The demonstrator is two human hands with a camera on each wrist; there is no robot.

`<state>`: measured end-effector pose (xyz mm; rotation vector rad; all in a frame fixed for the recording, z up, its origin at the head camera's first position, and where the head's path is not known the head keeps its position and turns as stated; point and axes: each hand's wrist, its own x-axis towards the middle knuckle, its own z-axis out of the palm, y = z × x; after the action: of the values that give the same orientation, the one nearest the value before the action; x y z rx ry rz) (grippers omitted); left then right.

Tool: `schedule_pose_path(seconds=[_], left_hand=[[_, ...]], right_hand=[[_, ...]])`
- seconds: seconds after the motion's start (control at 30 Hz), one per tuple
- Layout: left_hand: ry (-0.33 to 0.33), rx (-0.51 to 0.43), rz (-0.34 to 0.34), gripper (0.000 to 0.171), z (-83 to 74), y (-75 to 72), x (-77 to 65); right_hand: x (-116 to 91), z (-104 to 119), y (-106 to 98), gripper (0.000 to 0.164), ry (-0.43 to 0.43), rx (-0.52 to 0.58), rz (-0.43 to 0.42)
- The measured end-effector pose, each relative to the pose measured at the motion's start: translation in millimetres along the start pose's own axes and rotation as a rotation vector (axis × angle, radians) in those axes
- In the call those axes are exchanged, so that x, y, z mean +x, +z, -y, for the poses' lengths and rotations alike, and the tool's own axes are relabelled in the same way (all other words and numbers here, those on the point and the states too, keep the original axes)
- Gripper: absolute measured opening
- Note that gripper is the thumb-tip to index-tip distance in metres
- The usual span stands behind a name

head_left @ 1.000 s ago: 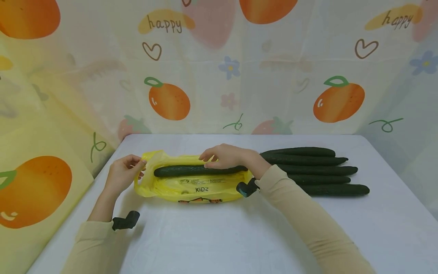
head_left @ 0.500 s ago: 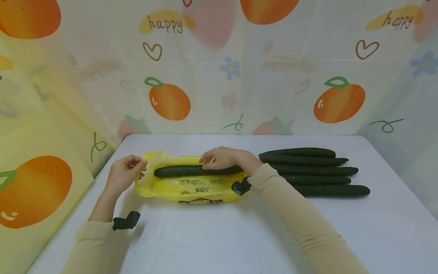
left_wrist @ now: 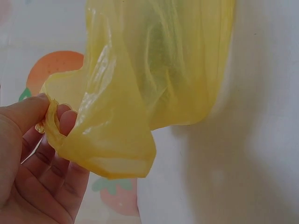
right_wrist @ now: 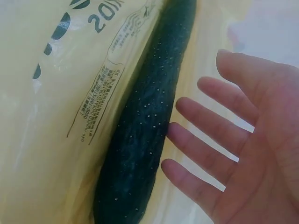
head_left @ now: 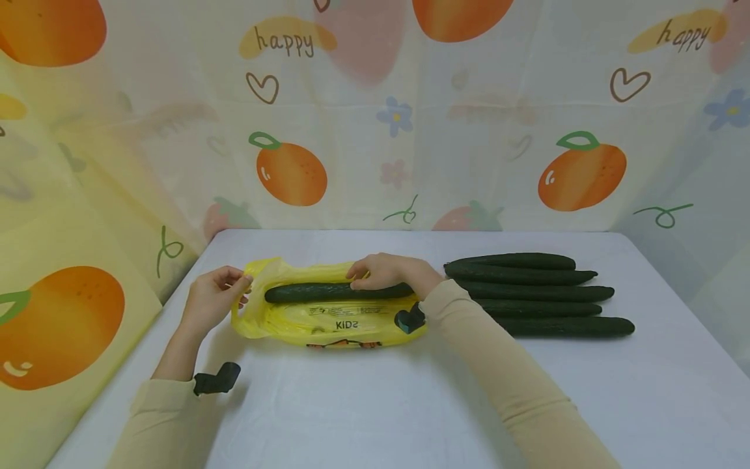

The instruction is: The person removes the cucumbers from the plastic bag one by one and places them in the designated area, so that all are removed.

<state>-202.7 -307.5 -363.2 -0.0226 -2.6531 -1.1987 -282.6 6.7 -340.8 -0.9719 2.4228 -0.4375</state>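
Between finger and thumb, my left hand (head_left: pixel 211 296) pinches the left end of a thin yellow plastic bag (head_left: pixel 293 327); the left wrist view shows the gathered plastic (left_wrist: pixel 53 123) in its grip. A long dark green cucumber (head_left: pixel 316 292) lies lengthwise along the bag, over its printed panel. My right hand (head_left: pixel 391 271) is over the cucumber's right part, hiding some of it in the head view. In the right wrist view, relaxed, spread fingers (right_wrist: pixel 210 112) stand alongside the cucumber's skin, tips right at its edge and not curled round it.
Several more cucumbers (head_left: pixel 545 292) lie side by side on the right of the white table (head_left: pixel 328 410). Behind stands a patterned cloth backdrop (head_left: pixel 469 130) with printed oranges. Black wrist cameras (head_left: pixel 217 378) sit at both cuffs.
My right wrist and forearm have swung a little left, uncovering more of the cucumbers on the right. The left hand, the bag and the cucumber on it stay in place.
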Motion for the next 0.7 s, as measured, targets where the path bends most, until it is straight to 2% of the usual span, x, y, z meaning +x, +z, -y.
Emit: schedule_pose_path(seconds=[0.4, 0.7], left_hand=[[-0.005, -0.012, 0.011, 0.028, 0.4, 2.2, 0.7], [0.001, -0.037, -0.001, 0.027, -0.2, 3.1, 1.5]], right_hand=[[7.5, -2.8, 5.2, 0.041, -0.021, 0.014, -0.027], [17.9, -8.5, 19.6, 0.041, -0.025, 0.009, -0.074]])
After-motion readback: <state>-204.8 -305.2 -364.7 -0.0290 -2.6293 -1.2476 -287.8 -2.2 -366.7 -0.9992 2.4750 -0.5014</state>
